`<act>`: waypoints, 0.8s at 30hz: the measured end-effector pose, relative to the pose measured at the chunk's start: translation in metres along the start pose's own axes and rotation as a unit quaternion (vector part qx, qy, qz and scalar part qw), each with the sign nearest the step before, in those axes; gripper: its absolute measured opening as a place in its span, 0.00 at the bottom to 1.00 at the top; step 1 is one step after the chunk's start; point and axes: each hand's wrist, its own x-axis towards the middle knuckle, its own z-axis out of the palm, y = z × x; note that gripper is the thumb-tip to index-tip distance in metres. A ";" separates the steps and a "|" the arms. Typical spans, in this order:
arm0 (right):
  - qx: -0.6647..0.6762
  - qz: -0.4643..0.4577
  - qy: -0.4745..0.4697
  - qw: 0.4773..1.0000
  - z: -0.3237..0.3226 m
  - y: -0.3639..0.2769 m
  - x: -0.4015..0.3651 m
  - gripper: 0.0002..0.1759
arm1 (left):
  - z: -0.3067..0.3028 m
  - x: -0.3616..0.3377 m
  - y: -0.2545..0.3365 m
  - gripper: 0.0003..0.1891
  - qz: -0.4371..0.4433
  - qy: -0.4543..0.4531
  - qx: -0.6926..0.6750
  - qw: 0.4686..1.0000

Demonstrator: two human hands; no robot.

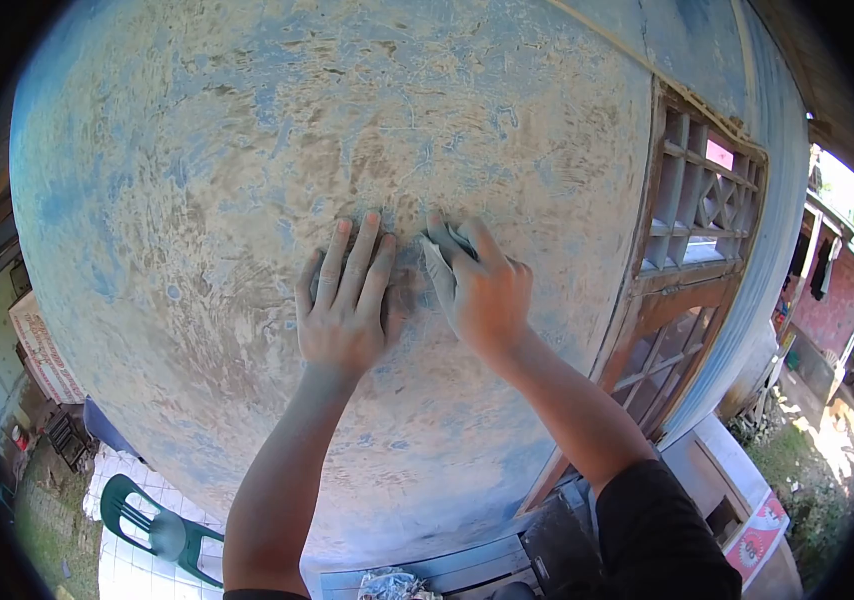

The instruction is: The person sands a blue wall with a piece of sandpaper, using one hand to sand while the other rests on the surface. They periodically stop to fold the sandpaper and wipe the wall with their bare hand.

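1. The person's right hand (482, 295) is curling its fingers over a grey sheet (437, 262) and pinning it flat against the wall (247, 150). The sheet is sitting near the middle of the wall's face, well away from its right edge.
2. The left hand (342, 315) is lying open just beside it, with the palm and spread fingers resting on the wall and nothing in its grasp. The thumb is almost touching the sheet.
3. The sheet is looking thin, light and limp, probably an abrasive paper. It is likely bending easily and staying put only under finger pressure, so holding it flat under several fingertips, with the thumb bracing one edge, seems the surest grip.
4. The wall is showing as stiff and rough, with worn blue paint giving way to bare tan patches. Pale dust is coating both hands, so the surface is likely chalky rather than slippery.
5. A wooden lattice window (702, 195) is standing at the wall's right edge, and a green chair (152, 520) is sitting on tiles below the wall's lower left.
6. A red and white banner (762, 525) is lying at the lower right, and a pale sign (45, 350) is hanging at the far left. Printing is showing on both, but it is too small and warped to read. No brand is showing on the sheet.
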 end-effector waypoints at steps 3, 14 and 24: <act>0.052 0.053 0.045 0.996 0.006 -0.004 0.001 0.20 | 0.001 -0.001 0.000 0.25 0.000 -0.003 0.001 1.000; 0.052 0.064 0.055 0.995 -0.004 -0.005 0.020 0.20 | 0.001 -0.001 -0.001 0.25 -0.003 0.009 -0.017 1.000; 0.043 0.053 0.030 0.997 0.001 0.000 0.000 0.21 | 0.000 0.000 0.000 0.25 -0.009 0.011 -0.023 1.000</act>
